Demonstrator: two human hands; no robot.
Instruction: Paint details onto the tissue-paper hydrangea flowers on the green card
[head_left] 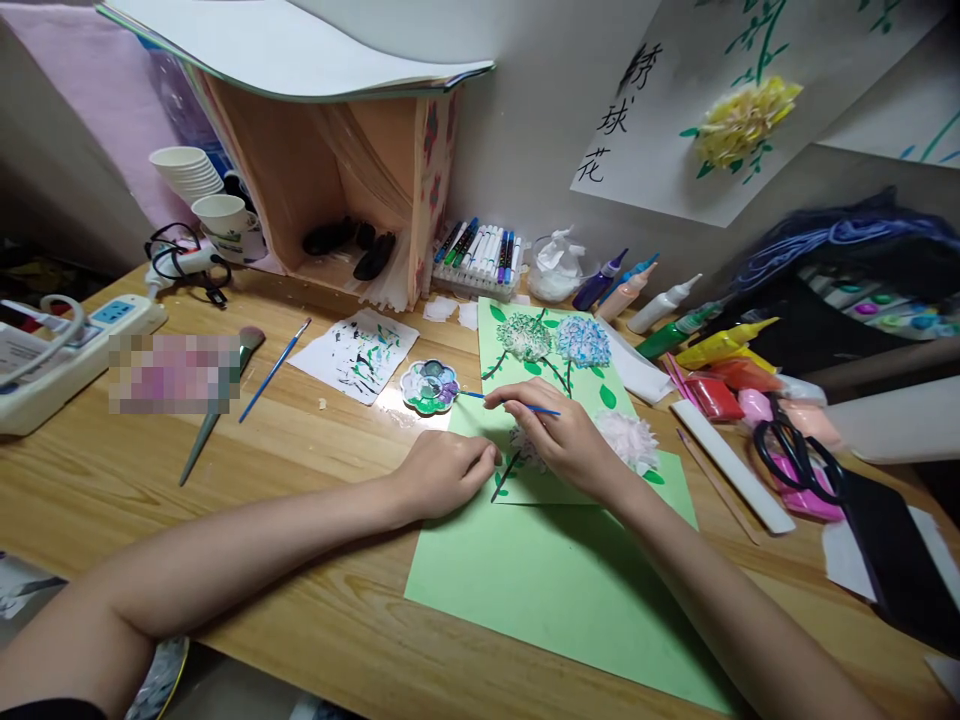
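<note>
Your right hand (559, 440) pinches the thin blue brush (471, 396), whose tip is just beside the palette (429, 387) off the green paper's (555, 590) left edge. Your left hand (442, 472) rests curled closed on that edge, gripping nothing. There is bare bench (300, 480) to the left, and scissors (795, 455) crowd the right

Even indoor light; glare beside the palette (429, 387); edges bowed; one pixelated patch at left.

place=home craft desk | wooden desk (300, 470) was crowded with art supplies | marker set (480, 255) and paint tubes (679, 330) lay beyond right hand (562, 440) | palette (429, 386) just left of it | scissors (795, 455) off to its right | flower paintings (720, 110) hung on wall (525, 120) above | power strip (82, 345) sat far left of left hand (442, 470)
</note>
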